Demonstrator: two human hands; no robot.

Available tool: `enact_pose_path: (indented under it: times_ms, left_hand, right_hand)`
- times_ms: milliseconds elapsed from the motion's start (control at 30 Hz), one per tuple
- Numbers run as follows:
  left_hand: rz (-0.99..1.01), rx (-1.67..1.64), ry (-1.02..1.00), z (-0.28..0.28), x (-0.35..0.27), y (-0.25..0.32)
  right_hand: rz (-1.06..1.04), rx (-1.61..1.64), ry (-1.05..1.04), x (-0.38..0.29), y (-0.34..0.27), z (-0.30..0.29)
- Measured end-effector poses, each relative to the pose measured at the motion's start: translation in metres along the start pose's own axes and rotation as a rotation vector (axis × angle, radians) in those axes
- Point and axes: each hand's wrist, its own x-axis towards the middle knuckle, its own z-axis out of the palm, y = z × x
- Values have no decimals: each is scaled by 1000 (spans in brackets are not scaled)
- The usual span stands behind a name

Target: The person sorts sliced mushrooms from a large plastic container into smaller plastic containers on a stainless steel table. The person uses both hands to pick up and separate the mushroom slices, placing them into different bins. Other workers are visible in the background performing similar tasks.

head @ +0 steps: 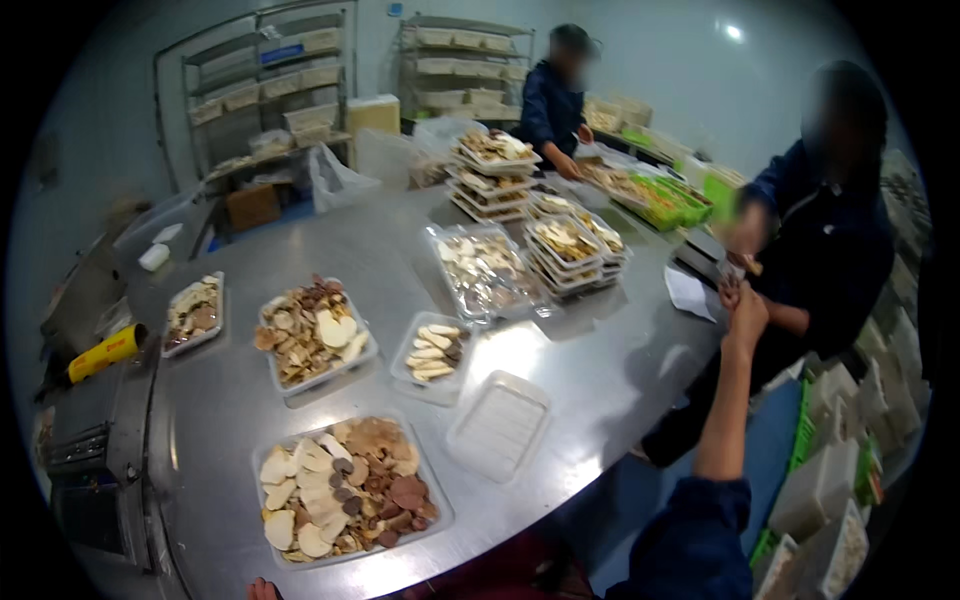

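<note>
My right hand is stretched out to the right, meeting the hands of a co-worker; whether it holds anything cannot be made out. Only the fingertips of my left hand show at the bottom edge, beside the steel table. Just above them lies a large plastic tray of sliced mushrooms. Behind it are a medium tray of mushrooms, a small tray with pale slices and an empty clear plastic tray. A film-wrapped tray of mushrooms lies farther back.
Stacked mushroom trays stand towards the back right, more behind them. A narrow tray lies at the left near a yellow roll. A co-worker stands behind green crates. White bins line the floor at right.
</note>
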Motion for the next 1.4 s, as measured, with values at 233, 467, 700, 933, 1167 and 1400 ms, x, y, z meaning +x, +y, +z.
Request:
enact_pose_path:
  times_ms: [233, 467, 700, 933, 1167, 1400]
  left_hand:
    - [-135, -112, -104, 23, -98, -87]
    - [-155, -54, -109, 11, -50, -36]
    - [-129, -66, -91, 5, -64, -44]
    - [-115, -102, -94, 11, -65, -40]
    - [-134, -131, -102, 12, -62, -39]
    - [-63, -58, -95, 6, -49, -40]
  right_hand:
    - [172, -135, -568, -45, -60, 163]
    - [-9, -445, -2279, -341, -100, 206]
    - [683, -59, -670, -132, 7, 164]
    - [814, 688, 144, 16, 63, -47]
    - [798, 620, 34, 9, 53, -43]
    - [786, 508, 22, -23, 35, 16]
